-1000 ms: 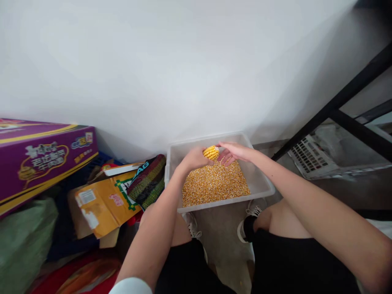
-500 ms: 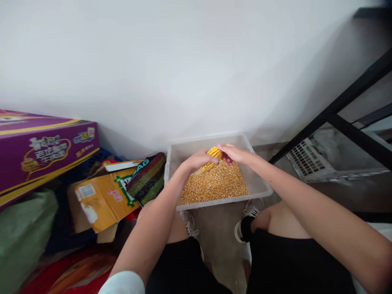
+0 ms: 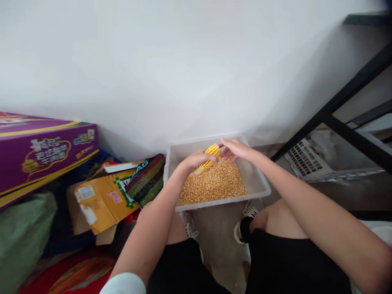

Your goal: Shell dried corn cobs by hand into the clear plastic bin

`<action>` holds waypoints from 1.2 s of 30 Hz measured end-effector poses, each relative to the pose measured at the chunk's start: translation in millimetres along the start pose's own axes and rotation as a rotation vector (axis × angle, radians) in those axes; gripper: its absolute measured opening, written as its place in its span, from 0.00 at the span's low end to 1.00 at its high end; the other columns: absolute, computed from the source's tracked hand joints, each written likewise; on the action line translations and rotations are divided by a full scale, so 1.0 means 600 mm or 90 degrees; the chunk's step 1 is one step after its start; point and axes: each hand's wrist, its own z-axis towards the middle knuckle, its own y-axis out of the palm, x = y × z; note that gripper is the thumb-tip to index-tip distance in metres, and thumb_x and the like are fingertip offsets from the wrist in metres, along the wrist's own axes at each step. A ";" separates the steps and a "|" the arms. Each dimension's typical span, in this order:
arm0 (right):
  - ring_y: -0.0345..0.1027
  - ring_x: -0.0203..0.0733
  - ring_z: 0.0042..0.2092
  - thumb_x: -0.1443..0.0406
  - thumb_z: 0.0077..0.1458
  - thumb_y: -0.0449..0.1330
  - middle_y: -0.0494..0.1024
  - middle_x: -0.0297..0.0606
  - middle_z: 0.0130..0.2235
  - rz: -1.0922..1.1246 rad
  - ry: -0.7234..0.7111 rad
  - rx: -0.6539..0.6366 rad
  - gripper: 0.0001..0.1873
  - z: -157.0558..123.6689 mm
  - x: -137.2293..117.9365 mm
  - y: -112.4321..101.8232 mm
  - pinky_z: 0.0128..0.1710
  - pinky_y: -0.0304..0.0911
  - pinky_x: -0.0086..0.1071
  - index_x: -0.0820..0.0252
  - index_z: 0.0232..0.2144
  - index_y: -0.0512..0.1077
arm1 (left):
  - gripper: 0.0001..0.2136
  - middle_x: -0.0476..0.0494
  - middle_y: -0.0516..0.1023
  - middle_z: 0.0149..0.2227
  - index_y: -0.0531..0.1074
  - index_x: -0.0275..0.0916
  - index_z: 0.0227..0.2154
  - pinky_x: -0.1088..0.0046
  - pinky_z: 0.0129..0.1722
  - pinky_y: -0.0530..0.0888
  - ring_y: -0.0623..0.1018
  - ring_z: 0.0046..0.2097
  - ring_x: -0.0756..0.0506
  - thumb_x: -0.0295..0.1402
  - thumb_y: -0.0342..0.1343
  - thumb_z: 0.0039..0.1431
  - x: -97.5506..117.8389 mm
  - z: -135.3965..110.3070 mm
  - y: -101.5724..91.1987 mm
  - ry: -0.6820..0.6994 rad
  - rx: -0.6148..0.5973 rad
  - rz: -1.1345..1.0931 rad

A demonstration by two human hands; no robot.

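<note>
My left hand (image 3: 198, 159) is closed around a yellow corn cob (image 3: 212, 152), which tilts with its upper end toward the right. Most of the cob still carries rows of kernels, and its lower left end looks paler. Close to the cob's upper end, my right hand (image 3: 234, 150) has its fingers spread and holds nothing. Both hands are over a translucent plastic bin (image 3: 259, 185). Loose corn kernels (image 3: 214, 185) cover the bin's bottom, heaped toward the left and front. The left palm and part of the cob are hidden by my fingers.
A white wall (image 3: 196, 73) rises behind the bin. On the left are a purple carton (image 3: 52, 151), a flattened orange box (image 3: 104, 200) and a mesh bag (image 3: 147, 179). A black metal frame (image 3: 324, 112) and a white crate (image 3: 306, 161) stand on the right.
My right hand has come off the cob's upper end, its fingers opening and moving slightly right. The cob, in my left hand, is tilted more upright.
</note>
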 end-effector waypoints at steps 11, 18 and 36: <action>0.61 0.31 0.18 0.57 0.64 0.44 0.67 0.36 0.21 -0.023 -0.057 -0.046 0.21 0.010 0.013 0.022 0.19 0.64 0.26 0.63 0.26 0.66 | 0.13 0.45 0.71 0.25 0.71 0.34 0.35 0.75 0.22 0.67 0.70 0.25 0.50 0.33 0.56 0.44 0.001 0.005 0.021 -0.005 -0.019 -0.065; 0.64 0.34 0.18 0.54 0.63 0.45 0.69 0.38 0.19 -0.073 -0.027 -0.007 0.23 0.012 0.018 0.032 0.17 0.65 0.28 0.64 0.25 0.66 | 0.15 0.45 0.70 0.22 0.71 0.33 0.34 0.75 0.19 0.66 0.69 0.22 0.50 0.36 0.58 0.42 -0.023 0.017 0.030 -0.060 0.022 -0.080; 0.68 0.36 0.20 0.62 0.62 0.48 0.74 0.41 0.21 -0.205 -0.037 0.077 0.16 0.038 0.043 -0.007 0.20 0.64 0.27 0.65 0.29 0.70 | 0.17 0.45 0.71 0.21 0.69 0.32 0.36 0.75 0.21 0.69 0.70 0.22 0.50 0.36 0.58 0.43 -0.022 0.022 0.062 -0.142 0.038 -0.133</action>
